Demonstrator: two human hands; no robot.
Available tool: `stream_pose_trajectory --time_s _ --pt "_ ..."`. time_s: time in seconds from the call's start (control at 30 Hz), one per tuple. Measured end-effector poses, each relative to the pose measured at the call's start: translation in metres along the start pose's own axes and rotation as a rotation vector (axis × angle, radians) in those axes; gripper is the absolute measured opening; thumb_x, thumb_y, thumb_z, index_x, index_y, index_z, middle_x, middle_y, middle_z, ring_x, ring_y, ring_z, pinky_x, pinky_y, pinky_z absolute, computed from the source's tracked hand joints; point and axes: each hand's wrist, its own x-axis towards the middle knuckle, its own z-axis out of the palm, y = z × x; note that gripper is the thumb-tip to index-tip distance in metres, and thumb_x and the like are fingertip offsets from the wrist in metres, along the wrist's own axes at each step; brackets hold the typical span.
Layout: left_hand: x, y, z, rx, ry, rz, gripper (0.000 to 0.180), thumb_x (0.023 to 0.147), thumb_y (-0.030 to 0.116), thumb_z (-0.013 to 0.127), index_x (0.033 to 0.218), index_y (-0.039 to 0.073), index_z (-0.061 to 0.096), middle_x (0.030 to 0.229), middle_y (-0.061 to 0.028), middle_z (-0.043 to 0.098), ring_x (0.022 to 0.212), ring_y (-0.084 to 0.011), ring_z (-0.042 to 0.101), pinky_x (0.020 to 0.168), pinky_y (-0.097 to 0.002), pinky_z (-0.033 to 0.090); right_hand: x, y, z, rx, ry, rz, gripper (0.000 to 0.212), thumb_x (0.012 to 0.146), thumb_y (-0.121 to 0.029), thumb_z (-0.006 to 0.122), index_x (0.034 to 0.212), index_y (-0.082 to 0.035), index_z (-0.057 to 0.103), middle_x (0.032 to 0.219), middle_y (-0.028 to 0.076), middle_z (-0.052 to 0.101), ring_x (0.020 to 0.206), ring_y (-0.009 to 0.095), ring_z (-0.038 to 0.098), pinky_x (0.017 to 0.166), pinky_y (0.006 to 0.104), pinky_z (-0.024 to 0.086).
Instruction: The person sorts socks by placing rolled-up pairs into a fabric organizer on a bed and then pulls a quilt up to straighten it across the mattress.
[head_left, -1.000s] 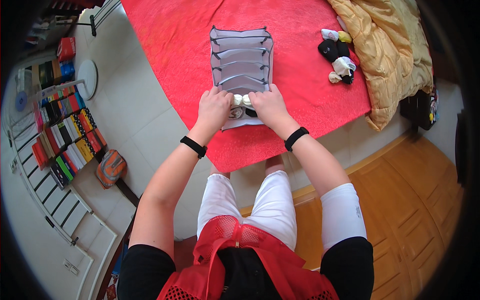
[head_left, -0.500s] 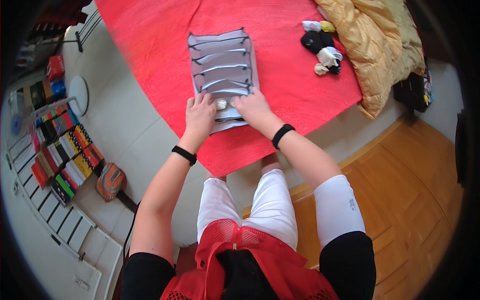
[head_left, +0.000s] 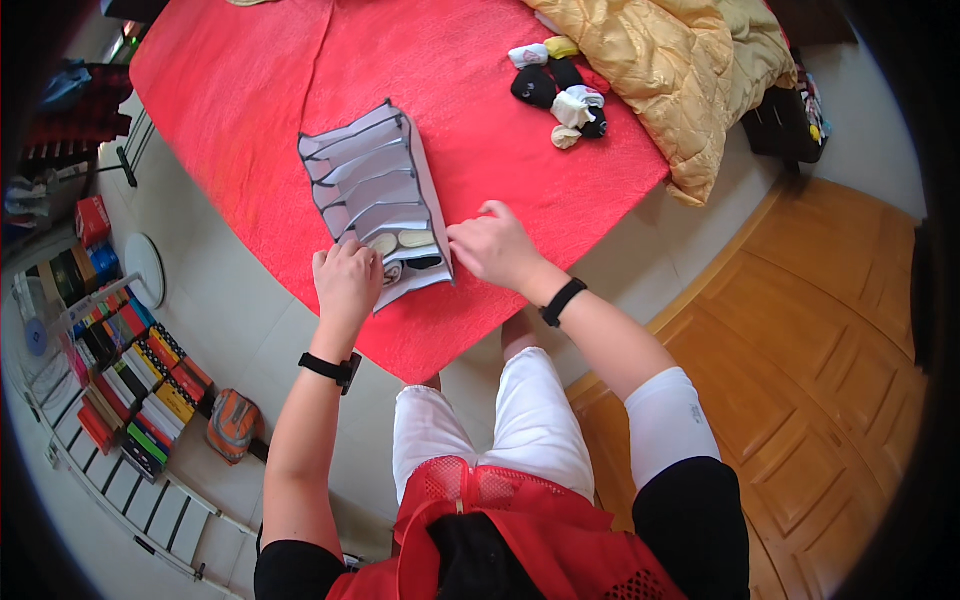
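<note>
Hands at rect. grey fabric organizer w/ cream rolls.

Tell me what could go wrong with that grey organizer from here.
The grey organizer sits near the corner of the red cover, so a pull toward the person might tip it over the edge. Its thin dividers bow, so they may fold over compartments. The left hand is at its rim near the pale rolls, and might dislodge one.
</note>
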Motion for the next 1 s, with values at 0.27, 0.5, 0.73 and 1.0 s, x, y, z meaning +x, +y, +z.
stream_pose_trajectory --time_s 0.27,0.5,0.73,1.0 --pt "0.084 0.089 0.004 -0.265 0.084 0.144 0.009 0.084 0.018 0.074 0.087 0.009 0.071 0.09 -0.0058 0.067 0.086 -0.0282 0.064 0.078 -0.0403 0.044 -0.085 0.113 -0.042 -0.217 0.149 0.515 0.025 0.087 -0.013 0.067 0.111 -0.009 0.065 0.101 0.01 0.066 0.094 0.03 0.064 0.084 0.0452 0.047" --pt "0.176 0.164 0.055 -0.295 0.036 0.228 0.027 0.083 0.019 0.074 0.107 0.009 0.068 0.1 -0.0112 0.065 0.091 -0.0327 0.065 0.078 -0.0441 0.05 -0.079 0.178 -0.056 -0.415 0.171 0.473 0.041 0.084 -0.008 0.063 0.125 -0.009 0.062 0.11 0.008 0.061 0.098 0.029 0.061 0.083 0.0423 0.048" --pt "0.251 0.218 0.098 -0.387 0.097 0.234 0.046 0.081 0.015 0.075 0.124 0.007 0.061 0.121 -0.0151 0.061 0.104 -0.0358 0.065 0.089 -0.0434 0.054 -0.057 0.214 -0.048 -0.543 0.091 0.369 0.026 0.09 -0.014 0.059 0.116 -0.013 0.063 0.107 0.006 0.061 0.082 0.022 0.063 0.068 0.0376 0.048" --pt "0.296 0.233 0.131 -0.277 0.072 0.307 0.048 0.077 0.011 0.073 0.123 0.008 0.063 0.123 -0.0117 0.062 0.109 -0.0327 0.064 0.089 -0.0412 0.056 -0.053 0.235 -0.033 -0.562 0.029 0.344 0.018 0.091 -0.014 0.058 0.105 -0.008 0.066 0.104 0.008 0.061 0.081 0.024 0.062 0.068 0.0381 0.05"
